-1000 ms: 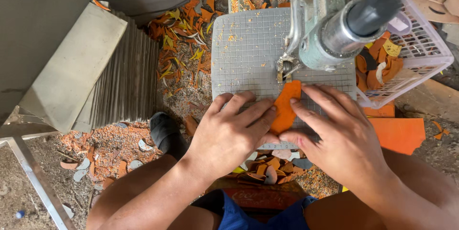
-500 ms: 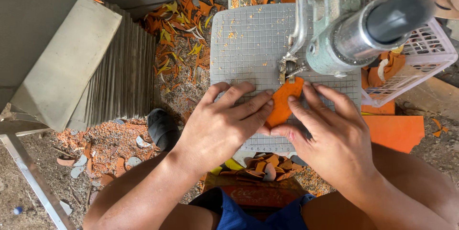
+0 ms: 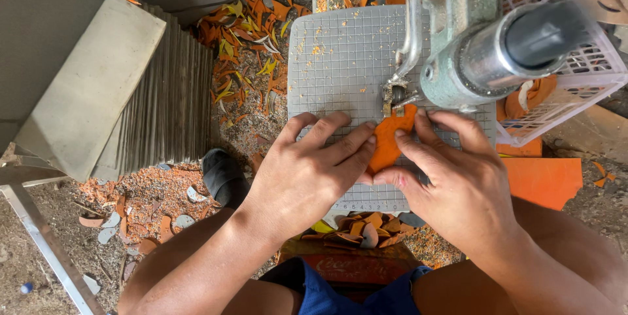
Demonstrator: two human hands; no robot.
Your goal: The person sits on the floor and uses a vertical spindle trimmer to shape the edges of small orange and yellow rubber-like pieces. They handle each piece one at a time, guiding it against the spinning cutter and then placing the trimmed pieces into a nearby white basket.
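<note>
Thing in hand: an orange tile piece [image 3: 387, 141] is pressed flat on the gridded saw counter [image 3: 333, 60], its far tip at the blade [image 3: 394, 100] of the cutting machine [image 3: 471, 47].
Left hand [image 3: 307, 171]: fingers [image 3: 340, 151] are laid nearly straight and flat, pressing on the piece's left edge; nothing is pinched or enclosed.
Right hand [image 3: 458, 177]: fingers [image 3: 418, 151] are spread flat along the right edge, the thumb tucked at the near corner, touching the left thumb.
Handling: the piece is judged thin, stiff and brittle, light, with sharp cut edges; dust on the grid may let it slide.
Where to hold: it is best held by flat pressure on both long edges, near the fingertips' side, well back from the blade.
Around the fingers: orange and yellow offcuts [image 3: 252, 34] lie beyond the left fingers; a white plastic basket [image 3: 589, 60] stands beyond the right; stacked grey tiles [image 3: 163, 99] stand at far left.
</note>
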